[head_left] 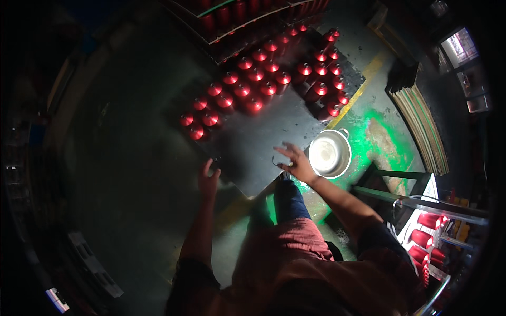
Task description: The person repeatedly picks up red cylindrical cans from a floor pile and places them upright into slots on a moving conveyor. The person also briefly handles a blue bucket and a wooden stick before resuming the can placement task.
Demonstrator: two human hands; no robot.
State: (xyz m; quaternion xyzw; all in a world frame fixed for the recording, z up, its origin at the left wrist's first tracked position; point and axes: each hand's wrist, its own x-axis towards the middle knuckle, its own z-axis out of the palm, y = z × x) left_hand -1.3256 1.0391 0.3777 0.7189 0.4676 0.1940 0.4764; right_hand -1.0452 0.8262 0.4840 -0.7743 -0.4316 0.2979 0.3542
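Note:
My left hand (pixel 209 178) hovers by the near left edge of a dark board (pixel 253 158), thumb and finger apart, with nothing seen in it. Over the board's near right part is my right hand (pixel 296 162), its fingers spread. A thin dark curved piece (pixel 274 161) shows at its fingertips; I cannot tell whether it is held or lies on the board. Rows of shiny red cylinders with tapered tops (pixel 241 89) stand upright on the far part of the board. A pale round pot (pixel 330 153) with a side handle sits beside my right hand.
More red cylinders fill a tiered rack (pixel 224 31) at the far side. At the lower right, a lit metal frame (pixel 443 210) holds several red cylinders (pixel 421 238). Stacked flat sheets (pixel 421 126) lean at the right. A yellow line (pixel 361 92) marks the floor.

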